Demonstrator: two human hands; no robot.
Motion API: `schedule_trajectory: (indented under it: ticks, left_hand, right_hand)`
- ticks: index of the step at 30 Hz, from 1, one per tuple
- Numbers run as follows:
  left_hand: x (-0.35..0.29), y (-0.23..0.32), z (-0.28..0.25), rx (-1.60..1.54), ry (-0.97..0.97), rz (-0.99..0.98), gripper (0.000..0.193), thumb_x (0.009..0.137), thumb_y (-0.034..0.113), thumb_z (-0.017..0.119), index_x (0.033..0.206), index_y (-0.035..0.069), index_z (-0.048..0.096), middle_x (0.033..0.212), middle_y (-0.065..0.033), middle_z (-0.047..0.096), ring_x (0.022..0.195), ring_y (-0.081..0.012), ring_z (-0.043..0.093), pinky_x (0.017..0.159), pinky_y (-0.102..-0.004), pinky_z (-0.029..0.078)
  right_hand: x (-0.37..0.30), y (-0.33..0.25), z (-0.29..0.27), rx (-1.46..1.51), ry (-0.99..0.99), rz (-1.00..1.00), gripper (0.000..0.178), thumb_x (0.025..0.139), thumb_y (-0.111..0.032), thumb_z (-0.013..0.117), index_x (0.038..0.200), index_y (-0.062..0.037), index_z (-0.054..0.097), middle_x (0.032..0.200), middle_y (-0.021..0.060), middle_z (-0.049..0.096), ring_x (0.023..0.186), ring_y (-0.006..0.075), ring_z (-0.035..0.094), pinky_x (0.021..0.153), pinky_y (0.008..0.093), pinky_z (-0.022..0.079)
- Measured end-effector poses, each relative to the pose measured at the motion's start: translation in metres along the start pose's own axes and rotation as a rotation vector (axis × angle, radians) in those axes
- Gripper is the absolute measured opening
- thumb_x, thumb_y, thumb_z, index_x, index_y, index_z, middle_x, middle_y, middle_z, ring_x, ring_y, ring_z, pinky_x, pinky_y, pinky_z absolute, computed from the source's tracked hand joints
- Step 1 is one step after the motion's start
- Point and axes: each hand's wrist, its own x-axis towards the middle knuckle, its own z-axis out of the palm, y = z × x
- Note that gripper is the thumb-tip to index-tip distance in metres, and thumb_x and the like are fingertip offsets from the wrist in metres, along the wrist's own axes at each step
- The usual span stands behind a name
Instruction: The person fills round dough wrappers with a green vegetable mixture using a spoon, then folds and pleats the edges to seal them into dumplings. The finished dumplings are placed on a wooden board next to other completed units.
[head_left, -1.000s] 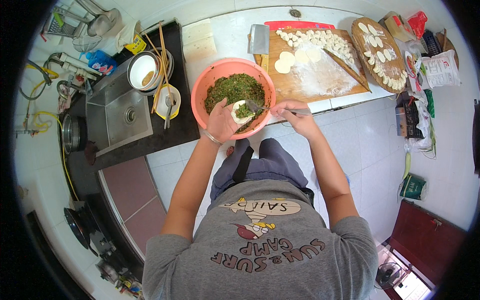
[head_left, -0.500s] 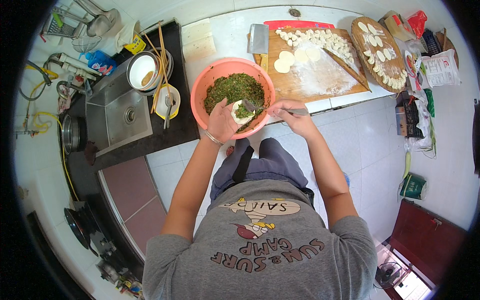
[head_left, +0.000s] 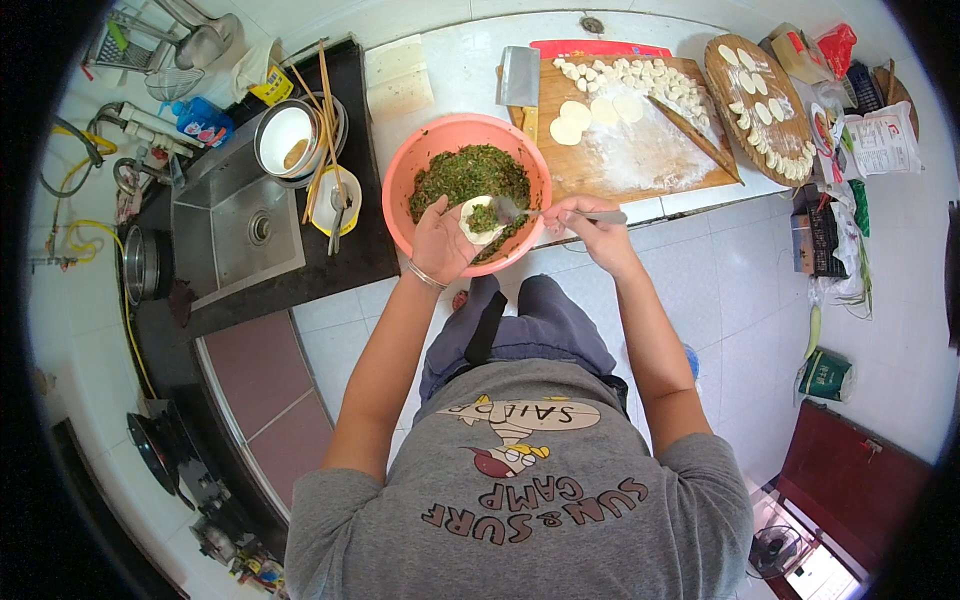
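Over the near side of a pink basin (head_left: 398,160), my left hand (head_left: 440,243) holds a round dumpling wrapper (head_left: 470,231) on its palm and fingers. A small heap of green filling (head_left: 484,217) lies on the wrapper. My right hand (head_left: 592,232) is closed round the handle of a metal spoon (head_left: 508,211), whose bowl is at the right side of that heap. The basin is filled with chopped green filling (head_left: 470,178). A bracelet circles my left wrist.
Right of the basin, a floured wooden board (head_left: 590,165) bears flat wrappers (head_left: 572,115), many dough pieces (head_left: 640,75) and a rolling pin (head_left: 695,140). A cleaver (head_left: 519,75) lies at its left edge. A round board (head_left: 765,95) holds dumplings. Bowls (head_left: 288,140) and a sink (head_left: 235,240) stand left.
The spoon has shifted slightly right in my right hand, lying flatter, and more of the filling on the wrapper shows. My left hand stays nearly in place.
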Motion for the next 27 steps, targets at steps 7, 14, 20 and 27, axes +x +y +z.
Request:
schedule_trajectory:
  ticks: [7, 14, 20, 27]
  left_hand:
    - [0.0, -0.002, 0.004, -0.007, 0.024, 0.059, 0.058, 0.096, 0.036, 0.024, 0.133, -0.008, 0.032, 0.134, -0.0191, 0.043, 0.125, -0.0311, 0.042, 0.108, -0.0429, 0.029]
    - [0.002, -0.01, -0.009, -0.042, 0.058, 0.076, 0.059, 0.095, 0.036, 0.027, 0.133, -0.009, 0.032, 0.134, -0.0195, 0.043, 0.125, -0.0311, 0.041, 0.108, -0.0426, 0.029]
    - [0.002, -0.011, -0.003, -0.067, 0.014, 0.073, 0.059, 0.095, 0.037, 0.028, 0.133, -0.008, 0.033, 0.134, -0.0193, 0.043, 0.125, -0.0309, 0.041, 0.108, -0.0424, 0.029]
    - [0.003, -0.014, -0.002, -0.07, 0.015, 0.087, 0.059, 0.095, 0.038, 0.027, 0.133, -0.007, 0.034, 0.135, -0.0188, 0.042, 0.126, -0.031, 0.041, 0.108, -0.0429, 0.029]
  right_hand:
    - [-0.001, -0.005, -0.01, -0.044, 0.013, 0.01, 0.016, 0.088, -0.001, 0.05, 0.092, 0.0036, 0.065, 0.082, 0.0052, 0.065, 0.074, 0.0102, 0.058, 0.067, 0.0231, 0.047]
    - [-0.001, -0.002, 0.0, -0.022, 0.052, 0.027, 0.017, 0.089, -0.001, 0.049, 0.089, 0.0018, 0.065, 0.081, 0.0041, 0.065, 0.072, 0.0087, 0.057, 0.064, 0.0219, 0.047]
    - [-0.005, 0.0, -0.002, -0.022, 0.048, 0.036, 0.016, 0.087, -0.002, 0.05, 0.089, 0.0015, 0.065, 0.081, 0.0045, 0.065, 0.072, 0.0093, 0.059, 0.063, 0.0222, 0.047]
    - [-0.004, 0.002, 0.008, -0.053, 0.082, 0.056, 0.015, 0.087, -0.002, 0.05, 0.091, 0.0014, 0.064, 0.081, 0.0053, 0.065, 0.073, 0.01, 0.061, 0.064, 0.022, 0.049]
